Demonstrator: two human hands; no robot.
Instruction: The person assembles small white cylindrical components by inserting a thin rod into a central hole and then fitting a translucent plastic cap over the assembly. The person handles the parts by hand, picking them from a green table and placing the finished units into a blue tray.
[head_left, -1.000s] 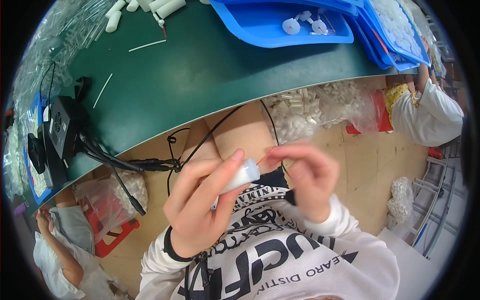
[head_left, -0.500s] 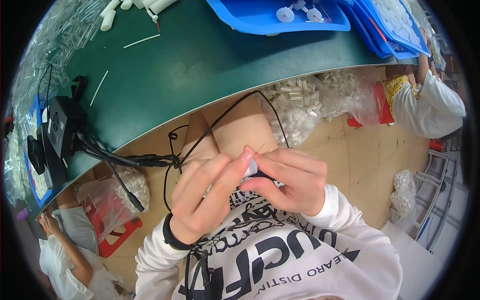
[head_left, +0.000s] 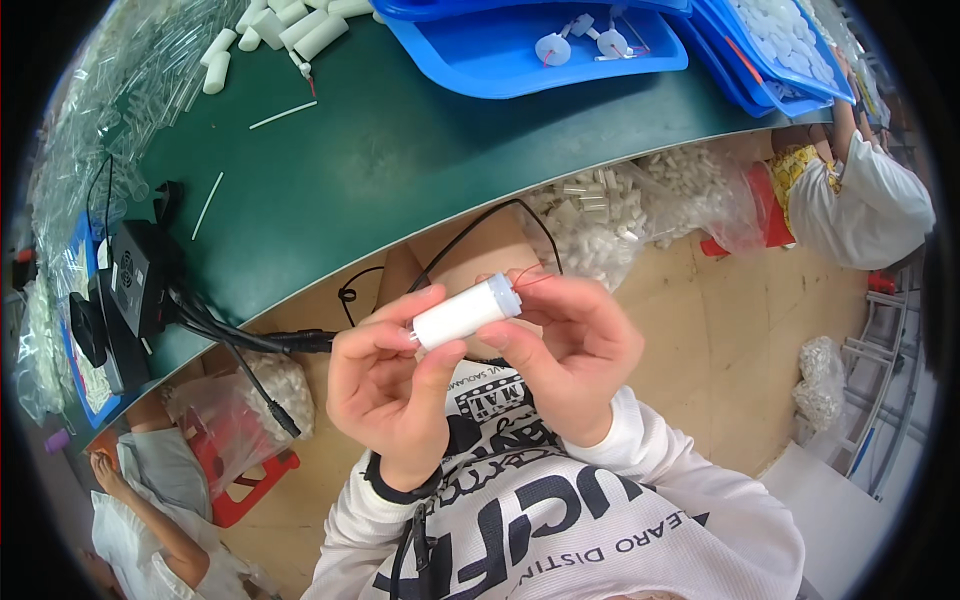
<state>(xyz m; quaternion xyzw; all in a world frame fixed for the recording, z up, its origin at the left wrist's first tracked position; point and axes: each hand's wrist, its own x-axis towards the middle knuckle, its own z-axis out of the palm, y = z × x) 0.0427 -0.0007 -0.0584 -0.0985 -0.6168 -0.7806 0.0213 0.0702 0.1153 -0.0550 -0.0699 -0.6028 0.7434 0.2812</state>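
Note:
A white cylinder with a translucent cap (head_left: 462, 313) is held between my two hands, tilted with its capped end up to the right. My left hand (head_left: 392, 375) pinches its lower left end between thumb and fingers. Around the capped end, my right hand (head_left: 572, 345) has its thumb against the near side and its fingers behind. A thin red wire (head_left: 527, 275) comes out at the cap by the right fingers. Small pin-like tips show at the left end.
Several white cylinders (head_left: 320, 36) and clear tubes (head_left: 120, 90) lie on the green table (head_left: 370, 150). Blue trays (head_left: 480, 80) hold white discs. Black cables (head_left: 300, 340) hang from a black device (head_left: 140, 275). Bags of white parts (head_left: 590, 215) stand below; two people sit nearby.
The cylinder, mostly hidden between my fingers before, now shows along its length. My left hand has turned palm up and shifted to the cylinder's left end; my right hand has opened out around the cap.

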